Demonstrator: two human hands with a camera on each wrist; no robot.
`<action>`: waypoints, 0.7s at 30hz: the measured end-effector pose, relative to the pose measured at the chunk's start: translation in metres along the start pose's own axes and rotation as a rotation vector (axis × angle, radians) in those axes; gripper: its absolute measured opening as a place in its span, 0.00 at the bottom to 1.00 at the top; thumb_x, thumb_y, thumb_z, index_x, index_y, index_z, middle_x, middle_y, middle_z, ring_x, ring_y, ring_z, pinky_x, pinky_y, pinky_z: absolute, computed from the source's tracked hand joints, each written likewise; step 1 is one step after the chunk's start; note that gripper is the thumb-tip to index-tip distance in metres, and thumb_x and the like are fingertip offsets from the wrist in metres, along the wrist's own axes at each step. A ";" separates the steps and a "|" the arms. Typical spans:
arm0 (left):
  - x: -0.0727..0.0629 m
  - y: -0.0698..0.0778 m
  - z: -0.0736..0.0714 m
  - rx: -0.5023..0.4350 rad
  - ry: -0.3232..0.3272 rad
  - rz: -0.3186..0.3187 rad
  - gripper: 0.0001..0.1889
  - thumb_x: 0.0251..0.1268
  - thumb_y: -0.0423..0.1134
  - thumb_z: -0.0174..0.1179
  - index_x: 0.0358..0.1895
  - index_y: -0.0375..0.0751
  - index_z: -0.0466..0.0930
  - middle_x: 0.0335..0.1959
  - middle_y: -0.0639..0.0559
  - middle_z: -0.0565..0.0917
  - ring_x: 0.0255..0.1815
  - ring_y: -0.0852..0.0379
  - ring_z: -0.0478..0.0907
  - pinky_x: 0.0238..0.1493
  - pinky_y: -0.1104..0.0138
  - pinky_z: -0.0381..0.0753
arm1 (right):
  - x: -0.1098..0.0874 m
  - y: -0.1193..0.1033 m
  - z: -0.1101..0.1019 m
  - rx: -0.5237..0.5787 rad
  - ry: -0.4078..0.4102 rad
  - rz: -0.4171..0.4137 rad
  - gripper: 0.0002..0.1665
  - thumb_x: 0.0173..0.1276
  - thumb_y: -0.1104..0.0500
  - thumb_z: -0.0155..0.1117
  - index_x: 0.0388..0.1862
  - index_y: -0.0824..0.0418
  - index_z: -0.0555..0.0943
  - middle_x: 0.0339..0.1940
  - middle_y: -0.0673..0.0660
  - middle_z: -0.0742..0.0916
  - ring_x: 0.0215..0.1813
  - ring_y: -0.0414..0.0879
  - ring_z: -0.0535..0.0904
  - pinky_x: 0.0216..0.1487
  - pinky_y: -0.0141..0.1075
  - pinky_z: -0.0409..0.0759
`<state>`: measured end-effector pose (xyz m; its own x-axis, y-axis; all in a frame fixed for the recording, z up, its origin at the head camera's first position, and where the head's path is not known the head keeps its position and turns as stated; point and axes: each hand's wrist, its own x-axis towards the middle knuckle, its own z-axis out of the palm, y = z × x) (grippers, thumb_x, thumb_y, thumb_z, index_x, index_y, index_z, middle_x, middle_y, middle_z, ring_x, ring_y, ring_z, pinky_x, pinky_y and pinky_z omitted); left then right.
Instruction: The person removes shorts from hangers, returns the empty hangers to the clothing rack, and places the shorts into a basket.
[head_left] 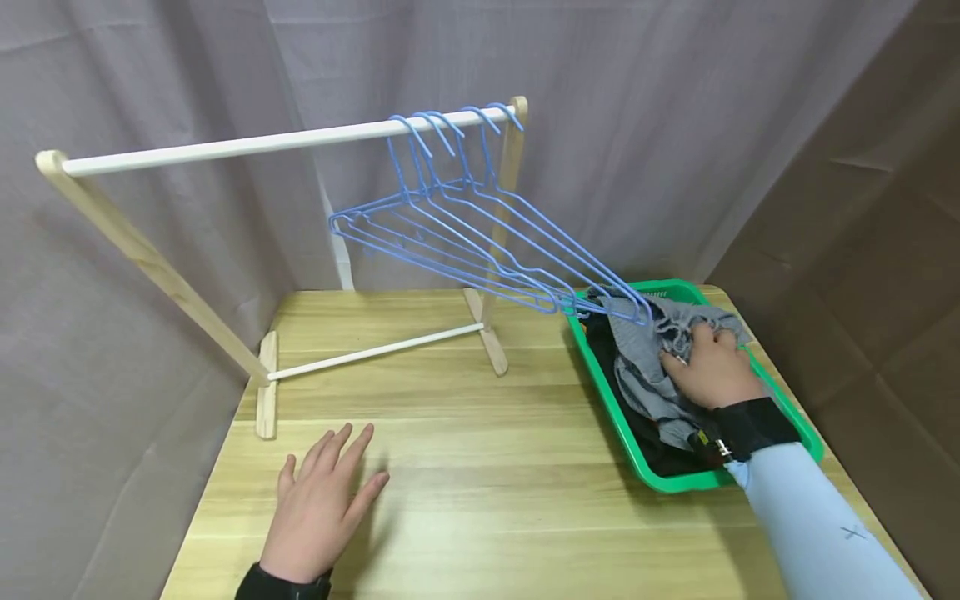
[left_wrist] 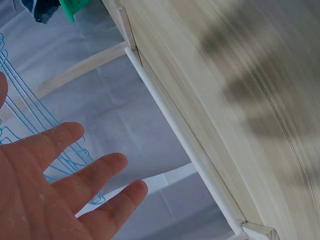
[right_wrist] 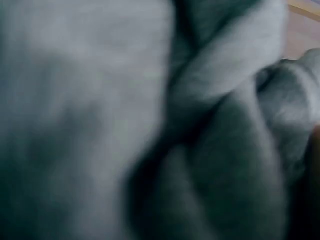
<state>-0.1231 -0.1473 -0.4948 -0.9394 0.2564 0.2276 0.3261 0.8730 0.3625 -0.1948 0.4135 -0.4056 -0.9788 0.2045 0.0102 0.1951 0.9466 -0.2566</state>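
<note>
My right hand (head_left: 712, 371) is in the green basket (head_left: 626, 433) at the right, gripping a crumpled grey garment (head_left: 641, 367) with cloth bunched between thumb and fingers. In the right wrist view, folds of the same grey garment (right_wrist: 225, 150) fill nearly everything, blurred. Black clothing (head_left: 607, 342) lies beneath it in the basket. My left hand (head_left: 318, 500) hovers over the front left of the table, fingers spread, holding nothing. The left wrist view shows fingers of this left hand (left_wrist: 75, 185) with blue hangers beyond them.
A wooden rack with a white top rail (head_left: 247, 148) stands at the back left of the table (head_left: 480, 500). Several blue hangers (head_left: 450, 212) hang at the rail's right end, their lower corners overlapping the basket in the head view. Grey curtain (head_left: 637, 125) surrounds the back.
</note>
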 end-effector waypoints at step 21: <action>0.009 0.001 -0.009 0.004 -0.007 -0.037 0.34 0.83 0.59 0.61 0.84 0.51 0.70 0.80 0.37 0.73 0.80 0.31 0.68 0.70 0.21 0.54 | 0.015 0.005 0.043 -0.145 -0.230 -0.162 0.47 0.81 0.39 0.58 0.66 0.82 0.59 0.61 0.93 0.63 0.60 0.94 0.62 0.60 0.78 0.63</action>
<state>-0.1301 -0.1481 -0.4843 -0.9516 0.2269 0.2073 0.2906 0.8836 0.3671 -0.2112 0.4105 -0.4483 -0.9831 0.0026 -0.1831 0.0265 0.9913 -0.1287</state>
